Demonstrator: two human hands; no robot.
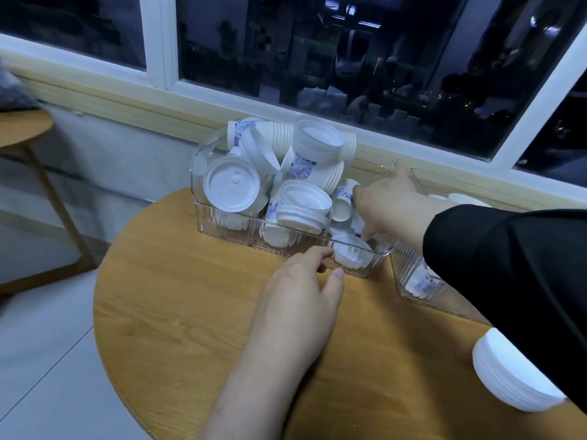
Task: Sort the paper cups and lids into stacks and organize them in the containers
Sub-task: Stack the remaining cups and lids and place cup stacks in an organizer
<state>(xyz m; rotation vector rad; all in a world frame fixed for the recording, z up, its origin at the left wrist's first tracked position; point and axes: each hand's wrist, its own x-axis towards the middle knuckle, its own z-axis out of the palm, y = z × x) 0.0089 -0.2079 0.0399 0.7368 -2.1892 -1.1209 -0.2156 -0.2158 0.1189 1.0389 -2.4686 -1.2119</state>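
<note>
Nearest the lens: left hand (298, 287), bare forearm, palm down on the round wooden table (190, 312); fingers loosely curled, tips touching the near wall of the clear ribbed plastic container (228, 227), holding nothing. Right hand (390, 204), black sleeve, reaches over that container's right end; fingers spread, index pointing away, lower fingers dipping inside. Whether it grips anything: cannot tell.

Progress, judged: early. Ahead of the left hand the container holds a loose jumble of white paper cups with blue print (298, 166) and white round lids (232, 185), unsorted. Some short nested runs of cups exist within the heap. Done so far: a neat stack of white lids (505, 376) on the table beneath the right forearm, and a second clear container (409, 281) under the right arm holding printed cups, contents mostly hidden. Most of the sorting is left.

Orientation: the full container's long axis runs left-right across both hands, parallel to the window sill. Cups inside point every way; one below the right fingertips lies on its side, mouth toward the camera. The lid stack on the table leans, axis tilted left.
</note>
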